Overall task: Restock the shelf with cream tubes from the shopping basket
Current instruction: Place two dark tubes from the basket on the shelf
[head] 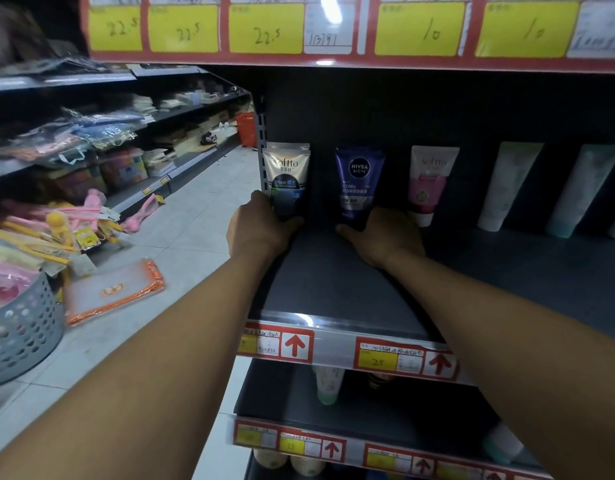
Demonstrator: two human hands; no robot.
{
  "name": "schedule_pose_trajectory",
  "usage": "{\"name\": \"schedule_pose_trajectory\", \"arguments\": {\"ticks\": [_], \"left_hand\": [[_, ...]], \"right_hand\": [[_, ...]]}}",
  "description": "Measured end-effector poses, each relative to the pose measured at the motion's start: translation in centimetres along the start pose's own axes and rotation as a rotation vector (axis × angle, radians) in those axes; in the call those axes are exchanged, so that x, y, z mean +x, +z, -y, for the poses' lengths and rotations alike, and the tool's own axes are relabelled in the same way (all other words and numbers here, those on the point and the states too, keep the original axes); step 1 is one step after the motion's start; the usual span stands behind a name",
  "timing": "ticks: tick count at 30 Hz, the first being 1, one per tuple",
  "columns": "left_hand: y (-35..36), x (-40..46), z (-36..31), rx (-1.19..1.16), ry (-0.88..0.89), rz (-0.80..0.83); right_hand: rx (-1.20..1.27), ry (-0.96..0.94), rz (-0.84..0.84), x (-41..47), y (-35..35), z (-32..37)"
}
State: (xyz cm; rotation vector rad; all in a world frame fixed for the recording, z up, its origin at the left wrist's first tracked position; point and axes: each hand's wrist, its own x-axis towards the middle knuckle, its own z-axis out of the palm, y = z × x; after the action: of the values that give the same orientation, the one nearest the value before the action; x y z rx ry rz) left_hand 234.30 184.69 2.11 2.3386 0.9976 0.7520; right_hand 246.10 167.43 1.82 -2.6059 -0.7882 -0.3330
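Restocking partly done: left hand (261,226) grips Softto tube (288,181), right hand (385,237) grips Nivea tube (358,183), both upright at shelf (333,282) rear. Front space remains unfilled; basket not visible.

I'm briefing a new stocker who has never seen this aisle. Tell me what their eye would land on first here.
First, the two hands deep on the dark shelf: the left hand grips a silver Softto tube at the shelf's left end, and the right hand holds the base of a blue Nivea Men tube beside it. Next, the bright yellow price tags on the red strip overhead.
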Motion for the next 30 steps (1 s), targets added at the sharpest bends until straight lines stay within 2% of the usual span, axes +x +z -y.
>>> {"name": "schedule_pose_trajectory", "arguments": {"ticks": [5,12,17,30], "left_hand": [[-0.6,-0.4,0.0,-0.063,-0.036,0.065],[-3.6,-2.8,-0.2,-0.031,-0.06,0.224],[-5.7,-7.6,-1.2,0.006,0.076,0.19],[-7.3,-20.6,-4.9,0.004,0.303,0.117]], "right_hand": [[0.119,-0.007,0.026,-0.9,-1.3,-0.2],[0.061,-0.109,0.124,-4.5,-3.1,-1.7],[0.129,-0.148,0.286,-7.7,-5.7,-2.5],[0.117,-0.238,0.099,-18.9,-10.6,-5.2]]}}
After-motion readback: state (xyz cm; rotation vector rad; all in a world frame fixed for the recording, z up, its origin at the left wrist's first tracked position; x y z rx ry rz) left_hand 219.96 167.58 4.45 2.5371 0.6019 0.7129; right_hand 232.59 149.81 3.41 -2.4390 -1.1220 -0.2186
